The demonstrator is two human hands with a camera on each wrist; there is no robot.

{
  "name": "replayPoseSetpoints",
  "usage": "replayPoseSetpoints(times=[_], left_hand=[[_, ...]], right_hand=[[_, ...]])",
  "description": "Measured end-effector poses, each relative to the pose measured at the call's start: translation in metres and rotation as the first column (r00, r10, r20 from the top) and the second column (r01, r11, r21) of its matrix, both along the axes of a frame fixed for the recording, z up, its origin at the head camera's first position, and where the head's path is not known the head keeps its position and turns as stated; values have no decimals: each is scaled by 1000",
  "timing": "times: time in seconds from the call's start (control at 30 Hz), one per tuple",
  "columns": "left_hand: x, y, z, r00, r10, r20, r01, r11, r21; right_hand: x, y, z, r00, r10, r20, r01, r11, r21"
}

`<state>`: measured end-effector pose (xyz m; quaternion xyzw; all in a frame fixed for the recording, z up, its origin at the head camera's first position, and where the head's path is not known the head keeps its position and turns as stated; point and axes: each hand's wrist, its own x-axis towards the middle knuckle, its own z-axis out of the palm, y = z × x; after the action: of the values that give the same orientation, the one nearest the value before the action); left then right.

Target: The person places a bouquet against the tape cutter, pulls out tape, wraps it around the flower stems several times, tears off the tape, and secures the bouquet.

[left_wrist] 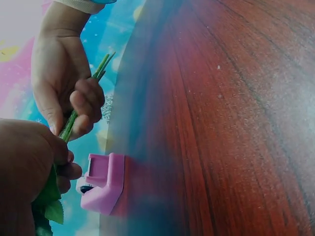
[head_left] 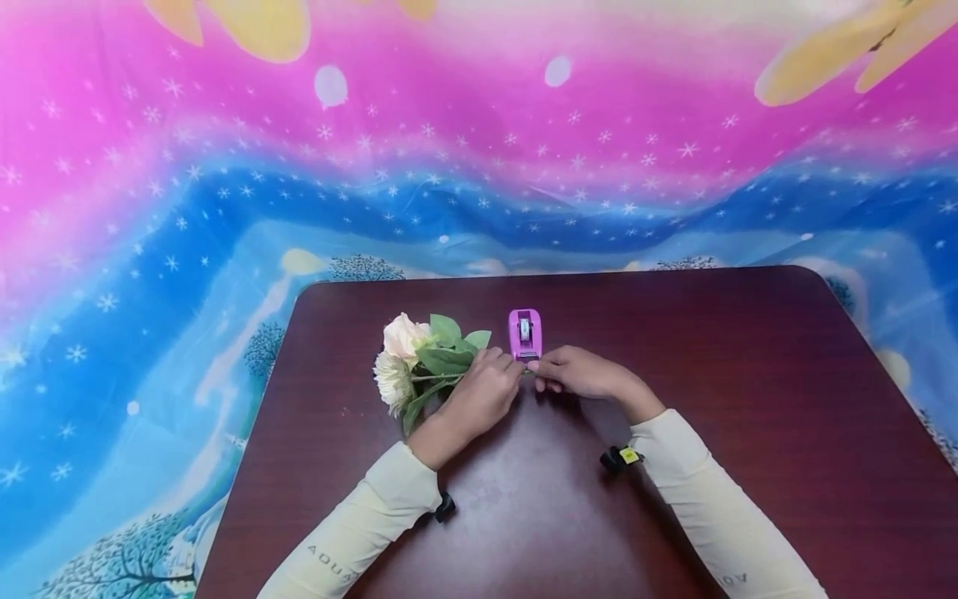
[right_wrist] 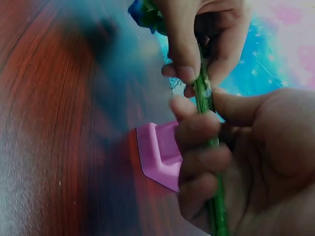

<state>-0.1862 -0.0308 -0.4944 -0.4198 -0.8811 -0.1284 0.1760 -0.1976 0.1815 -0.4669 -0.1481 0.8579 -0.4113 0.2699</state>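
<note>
A bunch of artificial flowers (head_left: pixel 404 337) with pale pink and cream heads and green leaves (head_left: pixel 443 359) lies sideways above the table, heads to the left. My left hand (head_left: pixel 486 387) grips its stems just below the leaves. Close beside it, my right hand (head_left: pixel 580 372) holds the green stems (right_wrist: pixel 204 98), its fingers curled round them in the right wrist view. The cut stem ends (left_wrist: pixel 106 64) poke out past the right hand in the left wrist view. A small shiny patch shows on the stems between the hands. Just beyond the hands stands a pink tape dispenser (head_left: pixel 525 334) with a roll in it.
The dark reddish-brown table (head_left: pixel 718 349) has rounded far corners. Behind it hangs a pink and blue cloth (head_left: pixel 479 150) with snowflakes and trees. A blue flower (right_wrist: pixel 138 14) shows at the top of the right wrist view.
</note>
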Motion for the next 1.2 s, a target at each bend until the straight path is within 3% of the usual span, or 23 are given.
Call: replayPoseSetpoints(times=[0.13,0.3,0.5,0.67,0.9,1.03,1.2], left_hand=[[0,0,-2,999,3,-45,-2,1000,3],[2,1,-1,998,15,-61,-15,1000,-7],[3,2,4,993,69,-93,-77,993,-94],[2,3,9,995,92,-24,-94,985,-141],[-1,5,15,989,109,97,-95,986,-136],[-2,5,16,988,126,85,-116,986,-117],[-1,5,14,991,134,22,-131,986,-108]], right_hand=[[-2,0,-1,1000,-13,-18,13,1000,6],[-1,-3,-2,995,-95,-19,95,995,25],[3,-7,-1,982,-156,-104,166,982,96],[7,-10,-1,964,-214,-160,239,959,152],[13,-12,-6,933,-267,-240,309,937,159],[13,-12,-7,933,-262,-246,302,943,141],[10,-9,-4,968,-153,-200,182,974,138]])
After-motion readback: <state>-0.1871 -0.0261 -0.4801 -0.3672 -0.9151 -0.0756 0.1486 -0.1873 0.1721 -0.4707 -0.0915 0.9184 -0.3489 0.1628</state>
